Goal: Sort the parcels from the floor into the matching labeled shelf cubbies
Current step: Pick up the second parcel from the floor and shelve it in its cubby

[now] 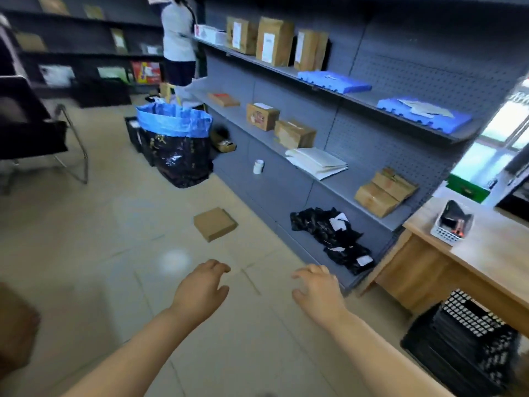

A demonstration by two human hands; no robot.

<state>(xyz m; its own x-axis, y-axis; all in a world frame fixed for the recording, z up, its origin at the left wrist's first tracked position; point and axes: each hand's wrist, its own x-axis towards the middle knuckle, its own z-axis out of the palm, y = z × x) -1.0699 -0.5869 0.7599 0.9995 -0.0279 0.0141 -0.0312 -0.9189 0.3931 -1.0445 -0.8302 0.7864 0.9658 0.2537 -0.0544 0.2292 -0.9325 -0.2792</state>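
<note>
Flat square cardboard parcel [215, 224] on glossy tiles [86, 224]

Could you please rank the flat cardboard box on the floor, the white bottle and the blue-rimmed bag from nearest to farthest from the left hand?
From the left hand:
1. Flat cardboard box, on the floor just ahead.
2. White bottle, by the shelving base.
3. Blue-rimmed bag, farther down the aisle.

White labels on parcels [274, 45], none legible

Flat parcel [215, 224] (on floor [86, 239]) beyond empty hands
</note>
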